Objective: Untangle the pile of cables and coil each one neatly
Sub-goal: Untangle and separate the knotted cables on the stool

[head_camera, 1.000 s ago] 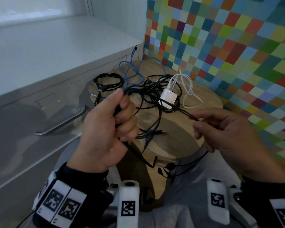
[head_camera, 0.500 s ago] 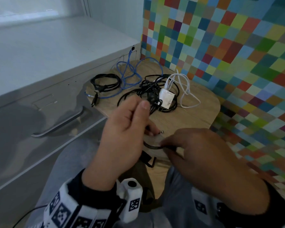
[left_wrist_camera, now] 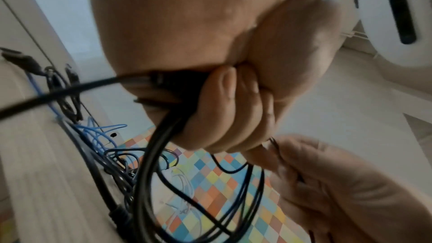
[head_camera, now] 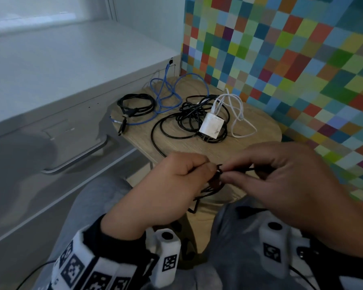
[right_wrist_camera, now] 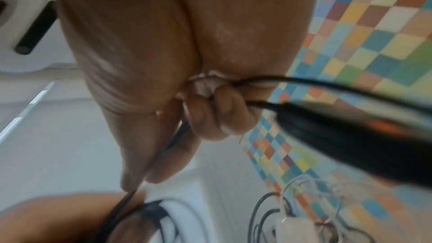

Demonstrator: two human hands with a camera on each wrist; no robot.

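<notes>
Black cable (head_camera: 216, 178) — near stool edge (head_camera: 235, 198)

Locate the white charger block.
In the head view, the white charger block lies on the wooden stool, atop the black cable tangle, with the white cable to its right.

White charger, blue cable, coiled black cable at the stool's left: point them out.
White charger (head_camera: 213, 126), head view, on its flat face.
Blue cable (head_camera: 166, 95), head view, on its loops.
Coiled black cable (head_camera: 134, 103), head view, on the coil.

Black cable (head_camera: 166, 130); blue cable (head_camera: 166, 97); white charger (head_camera: 211, 126); light wood stool (head_camera: 260, 126); multicoloured checkered wall (head_camera: 291, 59).
</notes>
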